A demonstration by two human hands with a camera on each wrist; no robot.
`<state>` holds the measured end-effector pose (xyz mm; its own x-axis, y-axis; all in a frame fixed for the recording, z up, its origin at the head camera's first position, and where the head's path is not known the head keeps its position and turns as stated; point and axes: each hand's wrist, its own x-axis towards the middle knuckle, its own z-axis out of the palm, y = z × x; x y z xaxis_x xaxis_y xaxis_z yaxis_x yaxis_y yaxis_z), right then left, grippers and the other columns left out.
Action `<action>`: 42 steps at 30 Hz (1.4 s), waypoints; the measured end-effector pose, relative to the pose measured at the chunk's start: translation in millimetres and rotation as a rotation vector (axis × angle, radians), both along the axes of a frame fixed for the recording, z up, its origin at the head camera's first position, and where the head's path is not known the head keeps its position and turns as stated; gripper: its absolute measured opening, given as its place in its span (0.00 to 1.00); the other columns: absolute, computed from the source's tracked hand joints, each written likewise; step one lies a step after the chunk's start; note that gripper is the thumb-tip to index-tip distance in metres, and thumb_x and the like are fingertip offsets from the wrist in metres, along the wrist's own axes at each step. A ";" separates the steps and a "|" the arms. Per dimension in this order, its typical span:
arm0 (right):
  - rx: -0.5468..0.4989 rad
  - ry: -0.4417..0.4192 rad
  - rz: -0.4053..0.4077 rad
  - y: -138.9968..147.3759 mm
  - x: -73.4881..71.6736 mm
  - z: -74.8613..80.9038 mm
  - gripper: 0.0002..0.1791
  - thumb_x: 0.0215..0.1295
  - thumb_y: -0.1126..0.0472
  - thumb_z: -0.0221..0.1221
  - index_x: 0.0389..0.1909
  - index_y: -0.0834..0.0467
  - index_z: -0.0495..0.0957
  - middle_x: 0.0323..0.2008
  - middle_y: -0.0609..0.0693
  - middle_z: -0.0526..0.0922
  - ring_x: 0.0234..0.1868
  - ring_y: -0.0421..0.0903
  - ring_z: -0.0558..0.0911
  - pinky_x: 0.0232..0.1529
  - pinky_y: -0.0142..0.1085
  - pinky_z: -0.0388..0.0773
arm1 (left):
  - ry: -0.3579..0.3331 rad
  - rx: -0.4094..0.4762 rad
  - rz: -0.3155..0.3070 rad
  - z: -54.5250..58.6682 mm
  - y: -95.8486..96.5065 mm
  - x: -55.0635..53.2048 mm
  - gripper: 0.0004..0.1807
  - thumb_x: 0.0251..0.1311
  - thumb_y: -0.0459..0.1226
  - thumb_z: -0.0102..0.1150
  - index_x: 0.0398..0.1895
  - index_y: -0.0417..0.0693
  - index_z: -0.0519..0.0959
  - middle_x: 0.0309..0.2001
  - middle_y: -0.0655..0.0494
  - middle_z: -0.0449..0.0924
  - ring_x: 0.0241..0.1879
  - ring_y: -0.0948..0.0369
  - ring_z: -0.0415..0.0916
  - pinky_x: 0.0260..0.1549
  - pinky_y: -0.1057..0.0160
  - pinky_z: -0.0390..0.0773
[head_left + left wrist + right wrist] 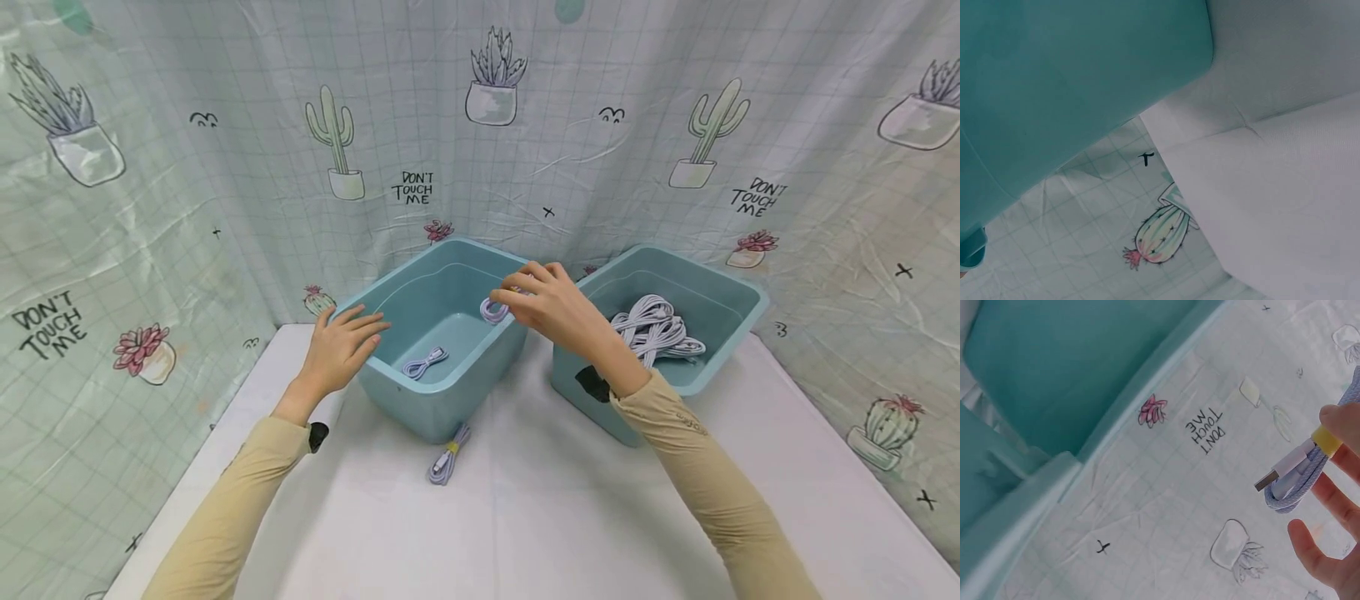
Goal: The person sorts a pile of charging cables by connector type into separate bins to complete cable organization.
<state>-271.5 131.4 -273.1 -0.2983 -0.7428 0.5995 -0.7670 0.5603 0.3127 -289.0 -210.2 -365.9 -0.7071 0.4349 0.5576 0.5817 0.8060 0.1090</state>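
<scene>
Between its thumb and fingers my right hand (547, 304) pinches a coiled lilac USB cable (1300, 475), over the right rim of the left teal bin (420, 387). A yellow band (1326, 441) wraps the coil, and its metal plug shows in the right wrist view. My left hand (341, 346) is at that bin's left rim with fingers spread and nothing held; whether it touches the rim I cannot tell. Inside the bin lies another coiled cable (425, 362). The left wrist view shows mostly the bin's side, with a fingertip at the lower left edge.
A second teal bin (738, 333) on the right holds several bundled white cables (651, 325). In front of the left bin, a cable with a yellow band (448, 457) lies on the white table (480, 542). A cactus-print curtain (255, 167) hangs around the back and sides.
</scene>
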 end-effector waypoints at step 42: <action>0.294 -0.053 -0.208 -75.0 -97.2 30.5 0.14 0.65 0.64 0.48 0.47 0.45 0.71 0.41 0.46 0.79 0.39 0.48 0.70 0.33 0.41 0.68 | 0.005 -0.010 0.010 0.6 0.8 1.3 0.19 0.65 0.46 0.40 0.49 0.52 0.78 0.54 0.49 0.75 0.60 0.45 0.63 0.61 0.39 0.46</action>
